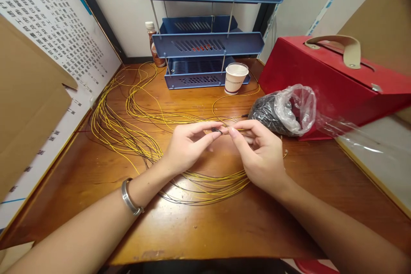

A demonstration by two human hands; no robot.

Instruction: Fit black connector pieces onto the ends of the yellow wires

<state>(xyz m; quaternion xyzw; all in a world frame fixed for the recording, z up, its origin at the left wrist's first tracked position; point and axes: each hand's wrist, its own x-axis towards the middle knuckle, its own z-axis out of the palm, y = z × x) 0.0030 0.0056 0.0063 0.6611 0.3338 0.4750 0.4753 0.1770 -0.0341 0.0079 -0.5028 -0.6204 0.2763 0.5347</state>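
In the middle of the head view, my left hand point(189, 143) pinches a small black connector piece point(217, 130) between thumb and forefinger. Close beside it, the thumb and forefinger of my right hand point(260, 150) are closed on a thin wire point(226, 130), whose end meets the black piece. Exactly how the two join is too small to make out. A loose bundle of yellow and black wires point(128, 137) loops over the table behind, left of and beneath my hands. Right behind my right hand lies a clear plastic bag point(272, 111) filled with small black parts.
A blue tiered rack point(208, 45) stands at the back, with a paper cup point(236, 79) before it and a brown bottle point(154, 45) to its left. On the right sits a red case point(321, 64) with a beige handle. Cardboard point(28, 107) leans along the left.
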